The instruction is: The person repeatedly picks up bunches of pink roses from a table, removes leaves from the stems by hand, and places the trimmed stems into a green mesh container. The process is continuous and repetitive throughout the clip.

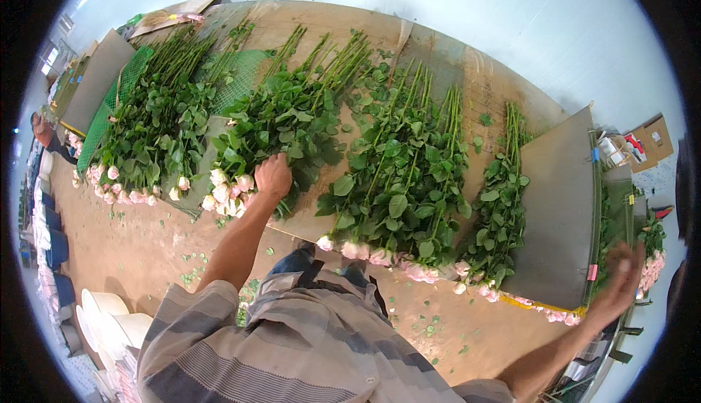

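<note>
My left hand [274, 177] is closed, its fingers curled down into the leaves of a pile of roses [292, 118], just above their pale pink heads [230, 191]. What the fingers hold, if anything, is hidden. Blurred by motion, my right hand [621, 275] is raised at the far right, beside a grey upright divider board [558, 206] and near more pink roses [652, 271]. Its fingers are too smeared to read. Another spread of long-stemmed roses [405, 177] lies between my arms, heads toward me. A narrower row of roses [500, 191] rests against the divider.
More roses [150, 125] cover the left of the worktable [504, 74], by green netting [109, 114] and another upright board [95, 82]. Dark blue buckets [57, 248] and white containers [113, 323] stand lower left. Another person's hand [38, 122] shows at far left. Leaves litter the floor [131, 239].
</note>
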Action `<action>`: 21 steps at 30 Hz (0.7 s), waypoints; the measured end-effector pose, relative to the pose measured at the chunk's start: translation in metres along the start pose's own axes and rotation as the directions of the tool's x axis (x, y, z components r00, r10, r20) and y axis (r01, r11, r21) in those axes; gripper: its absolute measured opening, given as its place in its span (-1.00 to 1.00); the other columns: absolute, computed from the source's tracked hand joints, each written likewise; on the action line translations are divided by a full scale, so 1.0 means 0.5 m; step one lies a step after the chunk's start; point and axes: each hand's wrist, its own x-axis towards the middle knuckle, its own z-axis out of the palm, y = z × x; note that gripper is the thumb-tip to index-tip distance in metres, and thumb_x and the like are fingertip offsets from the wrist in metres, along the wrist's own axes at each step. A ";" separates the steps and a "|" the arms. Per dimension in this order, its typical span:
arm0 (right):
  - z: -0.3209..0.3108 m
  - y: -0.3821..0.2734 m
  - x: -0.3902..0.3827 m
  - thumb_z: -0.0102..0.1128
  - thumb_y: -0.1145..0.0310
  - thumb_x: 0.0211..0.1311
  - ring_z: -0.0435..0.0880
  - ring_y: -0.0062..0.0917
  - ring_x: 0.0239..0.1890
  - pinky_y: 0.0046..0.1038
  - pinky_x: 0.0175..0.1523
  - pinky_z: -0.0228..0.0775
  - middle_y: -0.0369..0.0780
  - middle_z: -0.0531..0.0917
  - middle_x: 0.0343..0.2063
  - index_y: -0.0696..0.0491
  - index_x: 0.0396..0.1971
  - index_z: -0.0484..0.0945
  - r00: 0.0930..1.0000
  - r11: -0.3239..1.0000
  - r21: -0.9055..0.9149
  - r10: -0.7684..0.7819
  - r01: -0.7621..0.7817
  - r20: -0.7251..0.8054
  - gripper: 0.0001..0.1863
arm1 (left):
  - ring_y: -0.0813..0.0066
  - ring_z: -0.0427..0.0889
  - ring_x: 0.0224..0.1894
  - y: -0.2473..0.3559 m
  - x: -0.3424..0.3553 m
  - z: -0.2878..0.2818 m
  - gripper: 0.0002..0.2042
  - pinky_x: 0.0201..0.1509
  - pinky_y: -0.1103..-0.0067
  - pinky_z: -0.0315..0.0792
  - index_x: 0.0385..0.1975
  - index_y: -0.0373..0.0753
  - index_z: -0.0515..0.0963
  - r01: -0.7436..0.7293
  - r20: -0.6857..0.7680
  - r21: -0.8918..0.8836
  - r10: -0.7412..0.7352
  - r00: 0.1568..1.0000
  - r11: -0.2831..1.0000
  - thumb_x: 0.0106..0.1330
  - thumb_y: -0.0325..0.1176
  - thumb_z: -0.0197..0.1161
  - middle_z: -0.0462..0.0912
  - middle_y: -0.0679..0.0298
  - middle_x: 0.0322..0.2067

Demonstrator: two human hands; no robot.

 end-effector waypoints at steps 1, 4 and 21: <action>0.052 -0.010 -0.045 -0.04 0.07 0.37 0.59 -0.44 -0.13 -0.33 -0.02 0.47 -0.11 0.59 -0.21 0.10 0.20 0.33 0.996 0.989 0.146 -0.026 0.013 0.086 -0.47 | -0.02 0.57 -0.11 -0.010 0.011 0.000 -0.68 -0.01 0.22 0.43 -0.14 -0.28 0.48 -0.007 0.033 -0.039 0.008 0.999 0.999 0.12 -0.30 0.18 0.60 0.00 -0.18; 0.382 -0.195 -0.200 0.12 0.42 0.24 0.65 -0.47 -0.26 -0.46 -0.14 0.52 -0.14 0.64 -0.27 0.13 0.04 0.44 0.824 0.731 0.513 0.119 -0.451 0.555 -0.64 | -0.12 0.56 -0.15 -0.058 0.037 -0.022 -0.69 -0.07 0.22 0.45 -0.16 -0.35 0.50 -0.038 0.052 -0.335 0.059 0.997 0.941 0.07 -0.38 0.12 0.61 -0.09 -0.21; 0.958 -0.411 -0.370 0.26 0.36 0.13 0.55 -0.50 -0.37 -0.41 -0.20 0.38 -0.22 0.65 -0.36 0.24 -0.22 0.59 0.518 0.403 0.389 0.288 -0.829 0.806 -0.72 | 0.63 0.49 -0.31 -0.063 0.007 -0.131 -0.72 -0.20 0.60 0.42 0.00 -0.39 0.44 0.160 0.237 -0.959 0.355 0.905 0.233 0.32 -0.46 0.09 0.61 0.28 -0.29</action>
